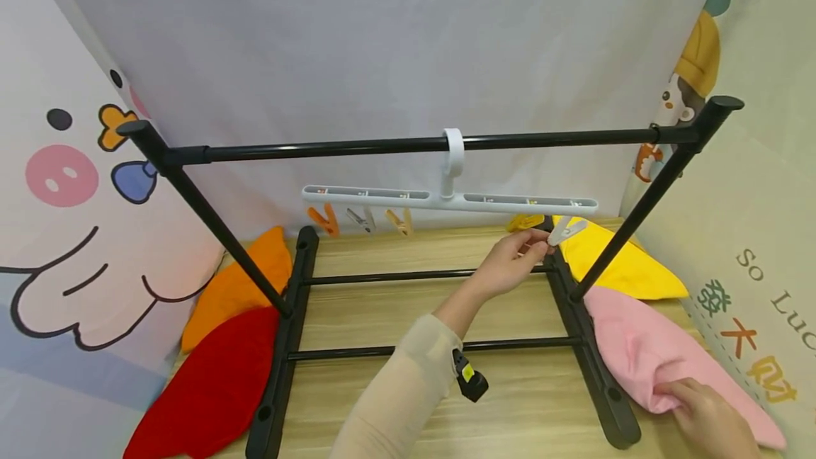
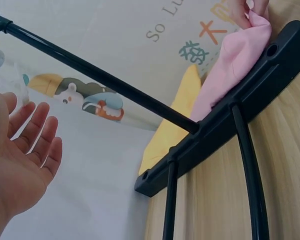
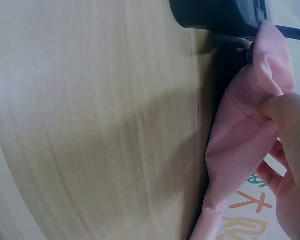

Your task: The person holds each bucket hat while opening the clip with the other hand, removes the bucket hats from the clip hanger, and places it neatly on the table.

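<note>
My left hand (image 1: 510,261) pinches a white clothes peg (image 1: 566,231) that hangs from the right end of a white hanger (image 1: 376,197). In the left wrist view, the thumb and index finger of that hand (image 2: 25,145) meet at the peg, and the other fingers spread out. Low on the right, my right hand (image 1: 717,416) grips a fold of pink cloth (image 1: 637,331). The right wrist view shows its thumb pressing on the cloth (image 3: 240,135), where a seam runs across. Yellow cloth (image 1: 625,261) lies behind the pink one.
The hanger hooks over the top bar of a black rack (image 1: 319,148). Orange (image 1: 328,220), grey (image 1: 363,219) and yellow (image 1: 401,222) pegs hang on its left half. Orange cloth (image 1: 255,268) and red cloth (image 1: 217,381) lie by the rack's left foot. Printed curtains surround the wooden surface (image 1: 408,314).
</note>
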Motion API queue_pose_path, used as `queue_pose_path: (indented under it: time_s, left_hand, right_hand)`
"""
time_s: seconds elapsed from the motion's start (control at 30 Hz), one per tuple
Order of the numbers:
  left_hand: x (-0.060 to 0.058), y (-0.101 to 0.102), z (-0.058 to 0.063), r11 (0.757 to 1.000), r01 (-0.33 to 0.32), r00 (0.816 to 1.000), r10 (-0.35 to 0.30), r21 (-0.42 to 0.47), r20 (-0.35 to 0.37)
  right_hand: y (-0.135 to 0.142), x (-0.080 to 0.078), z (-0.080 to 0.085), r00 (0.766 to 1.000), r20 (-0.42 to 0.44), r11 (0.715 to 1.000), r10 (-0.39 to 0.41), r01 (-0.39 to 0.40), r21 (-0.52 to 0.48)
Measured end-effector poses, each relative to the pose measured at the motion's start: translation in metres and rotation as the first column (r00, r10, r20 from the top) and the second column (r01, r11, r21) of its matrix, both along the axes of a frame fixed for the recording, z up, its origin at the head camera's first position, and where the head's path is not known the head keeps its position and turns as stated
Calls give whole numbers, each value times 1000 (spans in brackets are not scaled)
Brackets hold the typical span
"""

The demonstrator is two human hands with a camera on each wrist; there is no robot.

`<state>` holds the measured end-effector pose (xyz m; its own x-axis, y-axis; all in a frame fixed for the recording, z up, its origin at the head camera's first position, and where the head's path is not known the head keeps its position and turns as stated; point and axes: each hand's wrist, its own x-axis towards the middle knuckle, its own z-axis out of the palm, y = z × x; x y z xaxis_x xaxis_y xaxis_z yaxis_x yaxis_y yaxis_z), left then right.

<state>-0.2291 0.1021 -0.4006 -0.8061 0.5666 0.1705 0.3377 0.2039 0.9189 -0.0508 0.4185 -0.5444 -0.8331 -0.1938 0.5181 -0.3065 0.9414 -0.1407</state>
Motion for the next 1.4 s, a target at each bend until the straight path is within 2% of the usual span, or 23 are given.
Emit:
queue_pose_path:
  time_s: [0.33, 0.53, 0.7, 0.93, 1.07, 1.2, 1.4]
  left_hand:
    - [8, -17, -8, 1000, -12, 1000, 12, 22, 14]
    - [8, -28, -11, 1000, -8, 1000, 8, 4, 1]
    - [10, -38, -12, 1000, -7, 1000, 6, -27, -25]
    - [16, -54, -12, 998, 10, 1000, -11, -57, -23]
    - [19, -63, -13, 996, 21, 998, -27, -90, -65]
    - [21, -72, -15, 991, 24, 992, -40, -133, -122]
    - [25, -87, -17, 986, 21, 981, -53, -168, -187]
  right_hand:
    - [-1, 4, -2, 985, 146, 995, -94, 96, -10]
    - [1, 6, -5, 976, 183, 992, -122, 127, -16]
    - [3, 6, -6, 976, 186, 993, -116, 116, 10]
    - [7, 6, -8, 967, 227, 993, -115, 113, 22]
    - [8, 5, -11, 969, 225, 994, -104, 94, 53]
    - [9, 4, -15, 979, 197, 997, -60, 48, 67]
    - [8, 5, -17, 981, 195, 999, -16, 7, 47]
